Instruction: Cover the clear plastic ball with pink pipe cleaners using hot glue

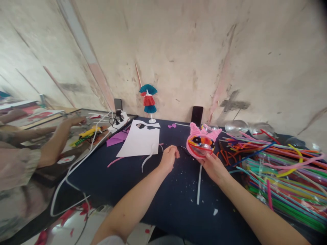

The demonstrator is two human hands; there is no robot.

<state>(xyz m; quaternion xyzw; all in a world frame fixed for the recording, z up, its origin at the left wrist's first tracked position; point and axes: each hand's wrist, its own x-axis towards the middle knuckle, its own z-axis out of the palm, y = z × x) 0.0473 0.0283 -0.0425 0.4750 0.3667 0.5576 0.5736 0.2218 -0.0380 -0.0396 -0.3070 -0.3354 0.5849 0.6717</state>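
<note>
Above the matt dark-blue worktop [168, 207], the right grip [214, 167] pinches a round, fuzzy pink eared face [200, 143] low, apparently leaving its front uncovered; the left grip [169, 158] curls nearby, contents unclear.

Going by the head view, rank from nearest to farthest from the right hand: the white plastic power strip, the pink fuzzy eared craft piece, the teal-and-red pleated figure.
1. Pink fuzzy eared craft piece: held in the right hand.
2. Teal-and-red pleated figure: to the left, by the wall.
3. White plastic power strip: farther left still.
</note>
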